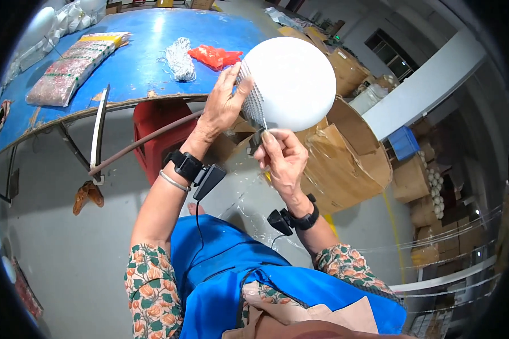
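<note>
Right hand (285, 157), thumb and forefinger pinched together, grips the lower end of a grey studded strip (254, 97), while the left hand (223, 106) lies along the strip's upper part, thumb spread from the fingers; whether it clasps the strip or only steadies it cannot be told. The strip runs down the left side of a large white ball (293, 85), just beyond the hands. Black straps (307, 217) with small devices circle both wrists, and a pale bracelet (174, 181) sits on the elbow side of the left one. Floral sleeves (151, 285) cover the upper arms, above a blue apron (218, 248). At left stretches a worn blue tabletop (136, 53), where a red bag (215, 56) lies beside white cord (180, 60), with a bundle of packets (73, 69) farther left. Below its edge stands a red stool (149, 121), a metal bar (141, 141) passing before it. At right is an open brown carton (339, 172), a blue crate (403, 143) beyond it. Brown sandals (89, 196) lie on the grey floor (90, 254)
</note>
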A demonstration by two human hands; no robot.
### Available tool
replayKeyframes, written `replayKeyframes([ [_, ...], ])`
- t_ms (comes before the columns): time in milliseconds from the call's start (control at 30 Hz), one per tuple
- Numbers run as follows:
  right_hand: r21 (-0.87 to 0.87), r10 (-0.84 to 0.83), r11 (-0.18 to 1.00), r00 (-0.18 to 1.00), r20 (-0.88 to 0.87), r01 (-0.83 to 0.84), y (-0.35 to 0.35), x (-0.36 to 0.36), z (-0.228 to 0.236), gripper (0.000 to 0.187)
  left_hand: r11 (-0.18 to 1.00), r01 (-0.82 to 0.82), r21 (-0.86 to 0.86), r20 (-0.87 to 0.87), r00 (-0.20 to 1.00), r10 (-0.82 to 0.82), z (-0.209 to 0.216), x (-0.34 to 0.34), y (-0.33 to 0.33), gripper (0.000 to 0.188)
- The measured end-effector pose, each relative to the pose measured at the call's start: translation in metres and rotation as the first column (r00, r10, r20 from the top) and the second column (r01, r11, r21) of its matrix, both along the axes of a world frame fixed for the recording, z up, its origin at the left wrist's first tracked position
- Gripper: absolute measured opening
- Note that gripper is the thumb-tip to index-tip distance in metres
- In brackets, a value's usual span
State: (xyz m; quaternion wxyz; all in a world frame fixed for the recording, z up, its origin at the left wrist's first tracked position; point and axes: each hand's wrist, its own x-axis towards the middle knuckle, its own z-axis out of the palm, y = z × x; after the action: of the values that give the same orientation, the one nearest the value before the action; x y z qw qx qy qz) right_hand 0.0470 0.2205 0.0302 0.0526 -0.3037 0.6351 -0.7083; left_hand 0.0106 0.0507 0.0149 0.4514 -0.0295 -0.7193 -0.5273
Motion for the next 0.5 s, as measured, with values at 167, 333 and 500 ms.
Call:
replayKeyframes([
  [167, 0.008, -0.135, 0.991, 0.987, -0.09, 0.136, -0.006, 0.004, 0.009, 0.013, 0.998, 0.052, -0.047, 0.031, 0.998, -0.051, 0.0, 0.012, 0.014, 0.069],
  [333, 0.006, -0.153, 0.988, 0.979, -0.134, 0.155, 0.004, 0.004, 0.002, 0.014, 0.997, 0.054, -0.051, 0.009, 0.999, -0.054, 0.005, 0.02, 0.023, 0.069],
  [500, 0.011, -0.166, 0.986, 0.976, -0.138, 0.169, 0.008, 0.004, 0.003, 0.015, 0.997, 0.043, -0.063, 0.009, 0.999, -0.043, 0.004, 0.024, 0.027, 0.071],
])
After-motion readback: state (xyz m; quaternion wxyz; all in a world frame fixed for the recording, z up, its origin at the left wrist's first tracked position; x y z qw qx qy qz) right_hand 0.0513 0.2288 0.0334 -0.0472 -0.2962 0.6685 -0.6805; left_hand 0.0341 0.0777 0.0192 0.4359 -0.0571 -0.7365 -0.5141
